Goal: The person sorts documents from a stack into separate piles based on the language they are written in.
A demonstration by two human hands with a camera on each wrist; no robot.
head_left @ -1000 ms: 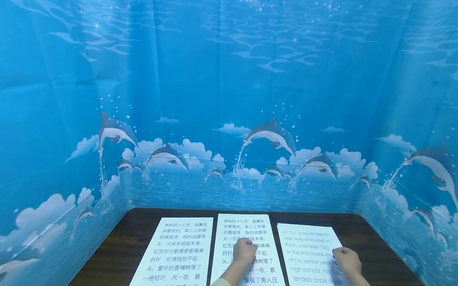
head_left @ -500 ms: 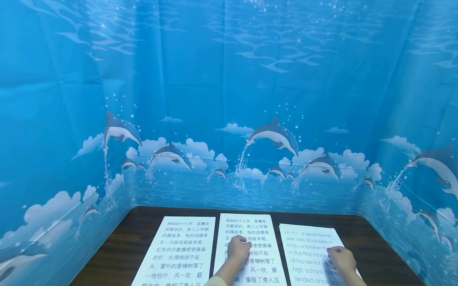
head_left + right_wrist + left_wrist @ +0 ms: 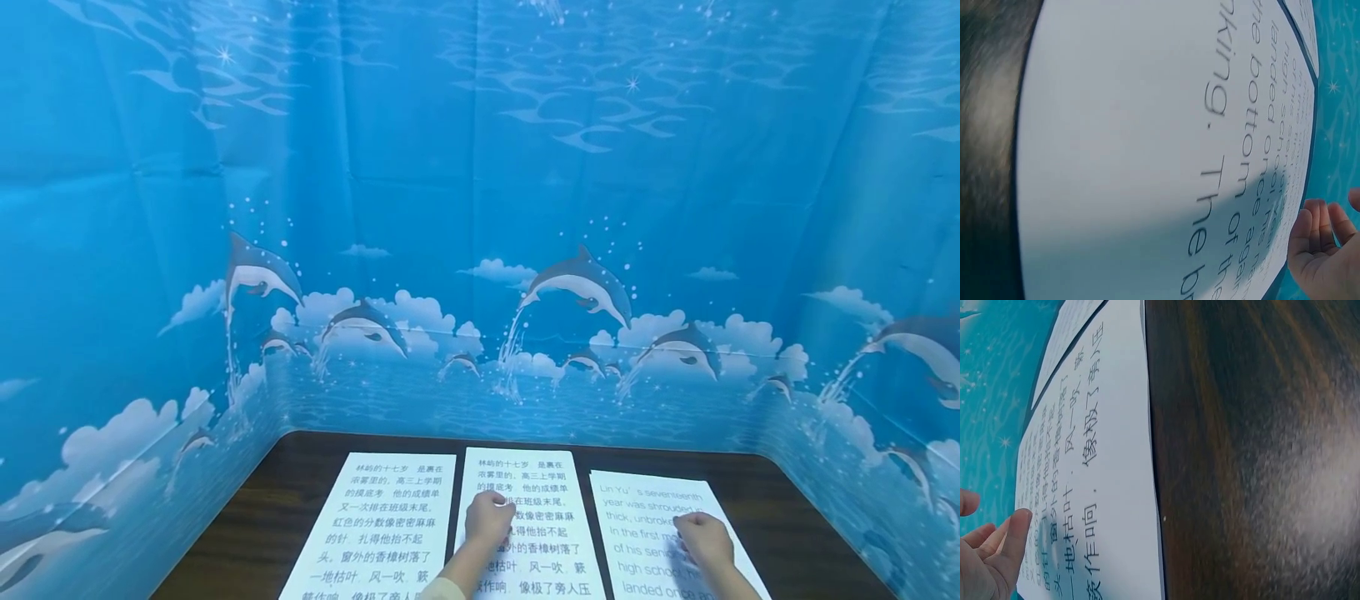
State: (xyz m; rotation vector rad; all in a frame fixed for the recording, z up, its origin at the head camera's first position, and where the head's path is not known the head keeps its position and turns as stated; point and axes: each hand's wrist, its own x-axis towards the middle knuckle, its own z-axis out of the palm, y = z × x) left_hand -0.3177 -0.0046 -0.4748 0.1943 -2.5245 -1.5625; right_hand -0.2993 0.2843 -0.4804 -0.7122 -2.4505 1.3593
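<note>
Hands hang over print: the left hand (image 3: 487, 518) above the middle sheet (image 3: 542, 533), the right hand (image 3: 705, 537) above the right sheet (image 3: 637, 546), both sheets flat on the dark worktop (image 3: 232, 533). Neither grip has anything in it that I can see; up close, the fingers are loosely bent with the thumb a little apart, a modest gap rather than a wide one. Whether any fingertip brushes paper, I can't tell. To manage this well, I'd want light wrists, relaxed fingers and only soft pads coming down, since paper would probably skid or crease under a hard push. The middle sheet's long axis runs away from the person toward the blue backdrop (image 3: 480, 208), its first line at the far end. The right sheet points much the same way, slightly askew, its far edge slanting closer to the person on the right. The left sheet (image 3: 375, 525) lies just beside the middle one.
</note>
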